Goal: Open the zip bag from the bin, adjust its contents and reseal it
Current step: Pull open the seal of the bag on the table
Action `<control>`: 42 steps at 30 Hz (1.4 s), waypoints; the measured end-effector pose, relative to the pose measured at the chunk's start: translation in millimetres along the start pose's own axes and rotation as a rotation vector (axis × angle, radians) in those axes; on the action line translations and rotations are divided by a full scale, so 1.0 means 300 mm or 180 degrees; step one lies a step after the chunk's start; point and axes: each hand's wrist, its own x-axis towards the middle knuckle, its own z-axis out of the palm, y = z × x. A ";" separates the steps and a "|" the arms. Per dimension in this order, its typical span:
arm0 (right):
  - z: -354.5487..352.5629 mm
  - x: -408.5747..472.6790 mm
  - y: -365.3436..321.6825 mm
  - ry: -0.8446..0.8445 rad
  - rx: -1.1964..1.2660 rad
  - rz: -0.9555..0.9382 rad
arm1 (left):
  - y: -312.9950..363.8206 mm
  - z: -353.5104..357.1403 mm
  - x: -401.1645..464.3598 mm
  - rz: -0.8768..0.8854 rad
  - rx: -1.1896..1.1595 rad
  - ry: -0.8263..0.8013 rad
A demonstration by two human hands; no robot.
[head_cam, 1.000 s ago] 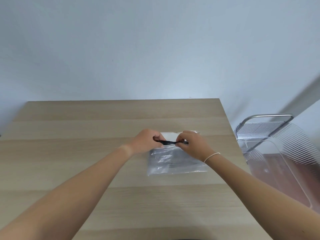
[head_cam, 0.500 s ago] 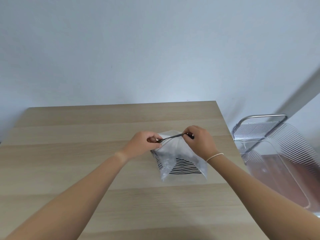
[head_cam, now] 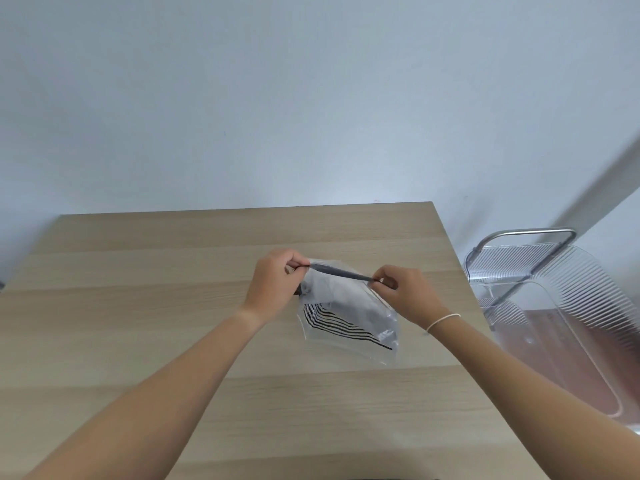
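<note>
**Both hands pinch the bag's zip strip**

The left hand (head_cam: pixel 273 289) and right hand (head_cam: pixel 408 292) each grip one end of the dark zip strip (head_cam: pixel 341 272), holding the zip bag (head_cam: pixel 349 317) raised, its lower edge on the table (head_cam: pixel 138 306). Striped contents show inside. The clear bin (head_cam: pixel 554 306) stands beside the table. A loose pinch could let the slick film slip and the contents bunch against the seal.

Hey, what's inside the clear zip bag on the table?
Through the zip bag a white item with black stripes shows. Its upper part is hazed by crumpled plastic, so what it is can't be told.
</note>
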 end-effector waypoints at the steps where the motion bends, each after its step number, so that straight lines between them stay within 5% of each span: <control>1: -0.008 -0.008 0.013 -0.0094 0.0110 0.0055 | -0.005 -0.005 0.003 -0.0038 -0.0038 0.0026; 6: -0.016 -0.045 0.047 -0.0320 0.0261 0.0065 | -0.031 -0.023 0.000 -0.0387 0.0220 -0.0575; 14: -0.012 -0.023 -0.034 -0.0375 0.0248 -0.0414 | 0.037 0.023 0.001 0.0501 0.1045 -0.1521; 18: -0.020 -0.023 -0.048 -0.0169 0.0207 -0.0474 | 0.035 0.052 -0.005 0.0698 0.1121 -0.0942; 23: -0.025 -0.038 -0.055 -0.0239 0.0196 -0.0524 | 0.050 0.065 0.005 0.0860 0.1235 -0.1393; 27: -0.020 -0.041 -0.053 -0.0153 0.0119 -0.0535 | 0.059 0.070 0.003 0.0821 0.1236 -0.1200; 36: 0.008 -0.044 -0.041 0.1022 -0.0930 -0.0371 | 0.097 0.076 -0.027 0.0996 0.1341 -0.0805; 39: -0.012 -0.034 -0.026 0.0729 -0.0759 -0.0134 | 0.091 0.059 -0.028 0.0816 0.1286 -0.0768; 42: -0.039 -0.031 -0.006 -0.0143 -0.0488 -0.0255 | 0.076 0.048 -0.032 0.0651 0.1239 -0.0777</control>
